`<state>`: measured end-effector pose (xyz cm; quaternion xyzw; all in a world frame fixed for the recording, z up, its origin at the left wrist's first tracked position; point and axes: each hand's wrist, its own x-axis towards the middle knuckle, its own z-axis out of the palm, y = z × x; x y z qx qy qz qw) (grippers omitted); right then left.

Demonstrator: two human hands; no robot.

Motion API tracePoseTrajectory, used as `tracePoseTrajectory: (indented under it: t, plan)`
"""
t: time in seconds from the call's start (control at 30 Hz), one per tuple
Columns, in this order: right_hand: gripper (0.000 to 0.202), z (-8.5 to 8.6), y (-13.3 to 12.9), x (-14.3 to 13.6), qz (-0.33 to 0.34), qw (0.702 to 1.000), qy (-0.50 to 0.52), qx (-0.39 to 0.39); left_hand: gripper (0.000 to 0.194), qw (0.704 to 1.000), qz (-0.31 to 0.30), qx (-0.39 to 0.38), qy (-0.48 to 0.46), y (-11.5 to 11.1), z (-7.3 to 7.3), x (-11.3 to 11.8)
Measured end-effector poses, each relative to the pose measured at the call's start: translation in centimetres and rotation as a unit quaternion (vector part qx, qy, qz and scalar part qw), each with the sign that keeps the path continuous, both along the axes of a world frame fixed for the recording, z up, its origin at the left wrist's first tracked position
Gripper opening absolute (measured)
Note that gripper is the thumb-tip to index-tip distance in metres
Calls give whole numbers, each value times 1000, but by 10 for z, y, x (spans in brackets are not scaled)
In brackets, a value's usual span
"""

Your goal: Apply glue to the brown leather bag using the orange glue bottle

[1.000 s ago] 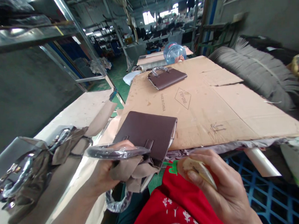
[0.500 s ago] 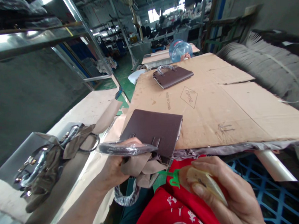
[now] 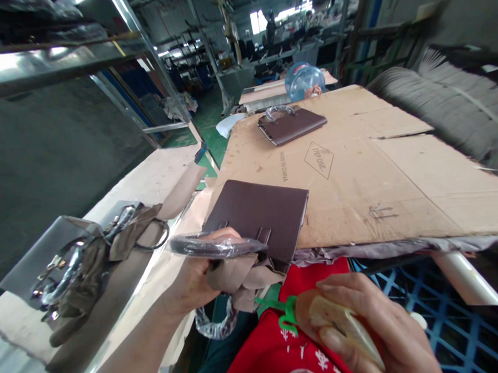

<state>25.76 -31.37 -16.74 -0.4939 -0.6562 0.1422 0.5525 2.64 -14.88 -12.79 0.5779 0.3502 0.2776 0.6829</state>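
Brown bag at the cardboard's edge
Left hand (image 3: 195, 278) clasps the bag's (image 3: 261, 216) wrapped, slippery-looking handle (image 3: 216, 246); right hand (image 3: 365, 328) closed round a pale wedge (image 3: 343, 326)

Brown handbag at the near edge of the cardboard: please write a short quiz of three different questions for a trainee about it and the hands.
1. True or false: the left hand grips the plastic-wrapped handle of the near brown handbag.
2. Multiple choice: the right hand holds
A. scissors
B. a small bottle with a green nozzle
C. a hammer
3. Fill in: a second brown handbag lies flat at the far end of the ______ sheet.

Key: 1 true; 2 B; 3 cardboard.
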Motion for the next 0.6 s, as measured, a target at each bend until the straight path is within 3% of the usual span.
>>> tracePoseTrajectory:
  t: [0.07,0.2,0.4,0.53,0.6]
  plan:
    - [22,1,-1,0,1,1000,5,4,37,1000,-9,24,2,1,-1,-1]
    - [20,4,-4,1,-64,997,-12,-40,37,1000,-17,23,-11,3,-5,-3]
    - [26,-4,-7,-1,-4,1000,-25,15,39,1000,-6,21,1,2,-1,0]
    - [24,-13,-7,2,-99,994,-18,-47,42,999,17,-26,7,0,6,3]
    - [24,-15,-6,2,-110,993,-17,-38,45,999,22,-25,17,0,7,2]
